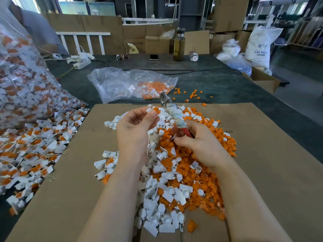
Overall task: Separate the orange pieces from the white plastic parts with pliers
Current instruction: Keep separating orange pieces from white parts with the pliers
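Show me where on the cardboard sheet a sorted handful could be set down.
Bare cardboard sheet lies right of the mixed pile, out to the sheet's right edge, and front-left between the pile and the unsorted parts spilling over the left edge. The centre is crowded, with the left hand and right hand over it.

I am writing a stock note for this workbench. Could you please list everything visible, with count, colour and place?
white part with orange piece: one, pinched in left hand
pliers: one, cloth-wrapped and red handles, in right hand
separated pieces: many, orange and white, heaped on cardboard sheet
unseparated parts: many, white with orange, left of the cardboard
big bag of parts: one, clear, far left
small bag: one, clear, nearly empty, behind the cardboard
loose pieces: several, orange, on green table cover
bottle: one, yellowish liquid, far edge
phone: one, dark, beside bottle
hands: left hand, right hand
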Action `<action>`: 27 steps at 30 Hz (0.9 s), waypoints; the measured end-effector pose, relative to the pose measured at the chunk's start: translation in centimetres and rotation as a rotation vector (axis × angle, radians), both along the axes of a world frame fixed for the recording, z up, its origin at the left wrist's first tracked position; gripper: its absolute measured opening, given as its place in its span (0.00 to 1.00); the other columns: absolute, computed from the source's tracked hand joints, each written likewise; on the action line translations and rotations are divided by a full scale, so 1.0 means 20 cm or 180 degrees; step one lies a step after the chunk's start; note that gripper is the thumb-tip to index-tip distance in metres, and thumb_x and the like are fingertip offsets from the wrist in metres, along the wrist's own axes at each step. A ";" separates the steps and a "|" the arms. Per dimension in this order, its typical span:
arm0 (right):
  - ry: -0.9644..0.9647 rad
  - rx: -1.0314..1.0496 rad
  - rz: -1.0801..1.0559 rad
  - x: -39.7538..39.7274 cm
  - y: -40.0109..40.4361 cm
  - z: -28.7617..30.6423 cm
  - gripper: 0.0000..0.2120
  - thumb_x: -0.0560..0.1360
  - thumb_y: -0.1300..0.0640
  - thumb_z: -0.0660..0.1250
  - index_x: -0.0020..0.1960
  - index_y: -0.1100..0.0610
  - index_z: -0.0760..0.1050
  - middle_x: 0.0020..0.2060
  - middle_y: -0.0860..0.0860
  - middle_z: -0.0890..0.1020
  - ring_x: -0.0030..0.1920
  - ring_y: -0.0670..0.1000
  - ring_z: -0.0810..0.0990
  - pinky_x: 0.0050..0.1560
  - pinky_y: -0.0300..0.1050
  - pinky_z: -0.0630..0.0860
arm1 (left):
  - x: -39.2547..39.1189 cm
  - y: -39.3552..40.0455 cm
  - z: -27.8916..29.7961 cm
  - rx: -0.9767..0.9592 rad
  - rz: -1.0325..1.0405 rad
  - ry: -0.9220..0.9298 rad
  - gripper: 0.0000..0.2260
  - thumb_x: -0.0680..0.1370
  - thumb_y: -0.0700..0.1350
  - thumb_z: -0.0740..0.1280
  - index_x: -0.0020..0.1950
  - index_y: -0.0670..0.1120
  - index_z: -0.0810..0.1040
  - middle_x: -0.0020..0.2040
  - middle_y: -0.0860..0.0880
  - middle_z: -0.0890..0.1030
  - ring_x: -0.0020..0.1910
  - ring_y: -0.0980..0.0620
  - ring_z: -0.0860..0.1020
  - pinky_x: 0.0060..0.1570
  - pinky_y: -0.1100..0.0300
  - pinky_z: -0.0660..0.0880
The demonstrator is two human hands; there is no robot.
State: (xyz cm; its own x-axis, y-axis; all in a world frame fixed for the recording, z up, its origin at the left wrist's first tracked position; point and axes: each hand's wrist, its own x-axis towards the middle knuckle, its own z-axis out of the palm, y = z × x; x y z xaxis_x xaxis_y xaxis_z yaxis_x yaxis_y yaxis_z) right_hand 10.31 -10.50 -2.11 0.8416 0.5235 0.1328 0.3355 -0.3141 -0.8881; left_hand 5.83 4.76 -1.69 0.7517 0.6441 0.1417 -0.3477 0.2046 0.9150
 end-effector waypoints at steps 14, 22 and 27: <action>0.0062 -0.0444 0.0345 0.00 0.00 0.00 0.13 0.74 0.59 0.69 0.58 0.56 0.74 0.48 0.58 0.79 0.48 0.59 0.79 0.53 0.63 0.76 | -0.02 0.07 0.01 -0.0051 -0.0099 -0.0076 0.05 0.74 0.34 0.72 0.44 0.43 0.82 0.35 0.51 0.84 0.35 0.55 0.82 0.40 0.65 0.78; -0.0207 -0.0583 0.0303 0.01 0.02 -0.02 0.09 0.73 0.62 0.67 0.53 0.55 0.76 0.45 0.55 0.81 0.44 0.56 0.81 0.48 0.61 0.78 | -0.02 0.08 0.01 -0.0134 -0.0146 -0.0108 0.05 0.74 0.34 0.71 0.43 0.44 0.82 0.34 0.51 0.84 0.34 0.55 0.81 0.39 0.64 0.79; -0.0414 -0.0600 0.0238 0.00 0.04 -0.04 0.06 0.73 0.61 0.65 0.48 0.53 0.77 0.37 0.47 0.77 0.37 0.48 0.77 0.42 0.53 0.77 | -0.02 0.08 0.01 -0.0197 -0.0127 -0.0131 0.05 0.73 0.35 0.71 0.42 0.44 0.82 0.34 0.52 0.83 0.34 0.56 0.80 0.40 0.64 0.79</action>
